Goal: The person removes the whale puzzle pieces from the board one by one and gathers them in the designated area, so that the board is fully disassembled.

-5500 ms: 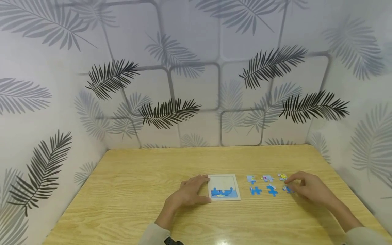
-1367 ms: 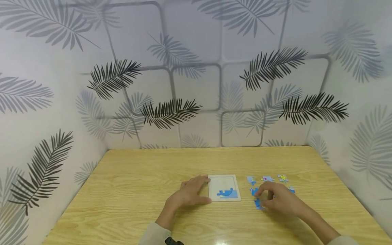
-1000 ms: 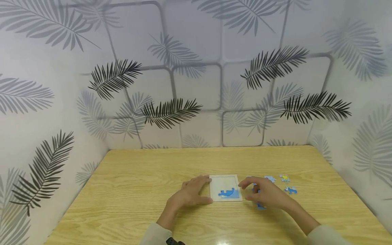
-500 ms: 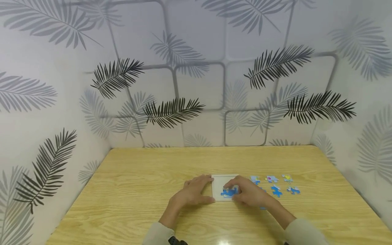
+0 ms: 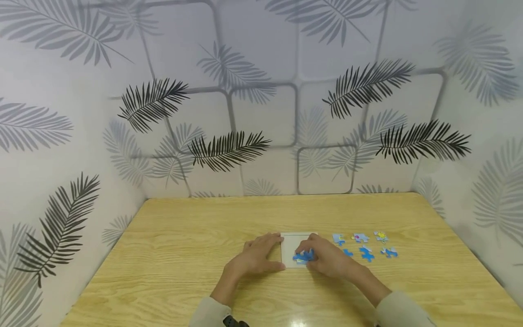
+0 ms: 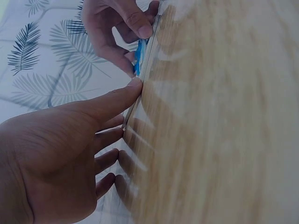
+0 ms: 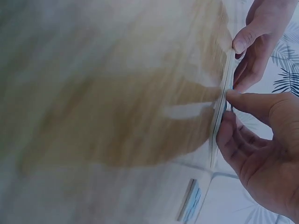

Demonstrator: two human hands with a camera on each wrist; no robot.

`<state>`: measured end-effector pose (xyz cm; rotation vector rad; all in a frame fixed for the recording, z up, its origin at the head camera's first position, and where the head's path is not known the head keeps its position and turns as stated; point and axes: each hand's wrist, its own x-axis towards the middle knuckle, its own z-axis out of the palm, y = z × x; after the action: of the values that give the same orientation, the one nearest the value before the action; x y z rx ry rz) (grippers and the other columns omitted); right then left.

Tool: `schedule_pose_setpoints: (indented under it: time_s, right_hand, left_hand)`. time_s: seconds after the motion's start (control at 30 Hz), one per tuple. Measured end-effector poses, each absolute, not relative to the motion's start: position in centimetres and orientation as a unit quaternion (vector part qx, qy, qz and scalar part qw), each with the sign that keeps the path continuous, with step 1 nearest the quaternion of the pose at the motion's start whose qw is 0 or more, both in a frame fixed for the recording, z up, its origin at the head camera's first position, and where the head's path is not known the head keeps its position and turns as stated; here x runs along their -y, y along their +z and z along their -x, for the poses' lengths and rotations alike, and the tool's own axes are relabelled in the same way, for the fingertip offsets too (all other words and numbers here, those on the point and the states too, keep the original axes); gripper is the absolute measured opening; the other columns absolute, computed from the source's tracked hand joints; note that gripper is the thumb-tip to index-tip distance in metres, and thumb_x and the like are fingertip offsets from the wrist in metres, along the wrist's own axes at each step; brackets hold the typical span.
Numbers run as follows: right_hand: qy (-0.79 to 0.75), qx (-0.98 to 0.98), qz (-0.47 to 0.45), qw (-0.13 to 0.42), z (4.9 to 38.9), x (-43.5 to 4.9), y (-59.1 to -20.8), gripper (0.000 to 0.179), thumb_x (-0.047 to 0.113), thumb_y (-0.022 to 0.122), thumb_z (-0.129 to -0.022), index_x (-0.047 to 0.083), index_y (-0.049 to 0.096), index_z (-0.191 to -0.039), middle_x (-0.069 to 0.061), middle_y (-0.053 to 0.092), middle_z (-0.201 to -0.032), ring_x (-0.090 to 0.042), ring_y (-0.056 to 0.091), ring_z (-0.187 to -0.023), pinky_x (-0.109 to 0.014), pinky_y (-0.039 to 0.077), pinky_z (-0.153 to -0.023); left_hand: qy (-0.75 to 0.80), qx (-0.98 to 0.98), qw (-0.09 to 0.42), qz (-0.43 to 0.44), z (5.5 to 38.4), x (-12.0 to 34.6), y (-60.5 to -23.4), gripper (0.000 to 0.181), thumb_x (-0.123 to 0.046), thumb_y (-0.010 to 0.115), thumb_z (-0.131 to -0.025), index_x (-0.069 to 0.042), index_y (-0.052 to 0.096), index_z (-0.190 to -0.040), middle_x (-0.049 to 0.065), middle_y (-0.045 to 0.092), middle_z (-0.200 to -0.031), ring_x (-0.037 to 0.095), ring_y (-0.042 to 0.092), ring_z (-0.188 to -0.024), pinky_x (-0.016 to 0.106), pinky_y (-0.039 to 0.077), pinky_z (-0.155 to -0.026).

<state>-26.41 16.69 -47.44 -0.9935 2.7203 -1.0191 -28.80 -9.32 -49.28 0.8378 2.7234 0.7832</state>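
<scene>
In the head view a square, white-rimmed puzzle tray [image 5: 288, 243] lies flat on the table. My left hand [image 5: 259, 254] rests at its left side, fingers fairly straight, with index finger and thumb touching the edge. My right hand [image 5: 328, 257] reaches over the tray's right side and pinches a blue puzzle piece [image 5: 302, 257] low in the tray; the fingers partly cover it. The left wrist view shows that blue puzzle piece [image 6: 138, 57] raised on edge between right-hand fingers and tray. Whether it is free of the tray I cannot tell.
Right of the tray several loose puzzle pieces lie in two rows, among them one with a yellow sun [image 5: 382, 235] and a blue one [image 5: 367, 254]. Another loose piece [image 7: 189, 203] shows in the right wrist view. The wooden table [image 5: 196, 227] meets a leaf-patterned wall [image 5: 261, 172] behind.
My right hand set one blue puzzle piece from the tray on the table, then moved back left and now grips the piece remaining in the tray's lower part. My left hand has stayed put.
</scene>
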Motion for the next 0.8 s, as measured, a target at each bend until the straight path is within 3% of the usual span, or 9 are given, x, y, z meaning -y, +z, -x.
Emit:
schedule_pose_setpoints:
  time_s: [0.27,0.47,0.8]
  right_hand:
    - [-0.326,-0.889,0.32,0.022,26.5,-17.0,-47.6,0.029,-0.004,0.077,-0.085,0.007,0.074,-0.112,-0.001,0.065,-0.099,-0.016,0.059,-0.088,-0.028,0.052,-0.077]
    - [-0.348,-0.876,0.333,0.012,26.6,-17.4,-47.7,0.023,-0.004,0.078,-0.087,0.004,0.075,-0.108,-0.001,0.072,-0.097,-0.012,0.064,-0.087,-0.024,0.055,-0.075]
    - [-0.339,-0.875,0.344,0.032,26.2,-17.6,-47.6,0.032,0.001,0.084,-0.081,0.01,0.078,-0.111,0.002,0.067,-0.098,-0.015,0.06,-0.085,-0.026,0.051,-0.073]
  left_hand:
    - [0.268,-0.916,0.098,-0.282,29.1,9.4,-49.8,0.077,-0.045,0.076,-0.093,-0.015,0.044,-0.157,0.007,0.035,-0.168,0.036,0.027,-0.156,0.068,0.021,-0.117]
    - [0.262,-0.92,0.096,-0.275,29.3,9.4,-50.2,0.076,-0.044,0.076,-0.094,-0.015,0.045,-0.157,0.006,0.036,-0.168,0.035,0.028,-0.156,0.067,0.021,-0.118]
    - [0.272,-0.913,0.108,-0.284,28.7,9.6,-49.1,0.077,-0.047,0.073,-0.095,-0.015,0.043,-0.158,0.007,0.035,-0.168,0.036,0.027,-0.156,0.067,0.02,-0.117]
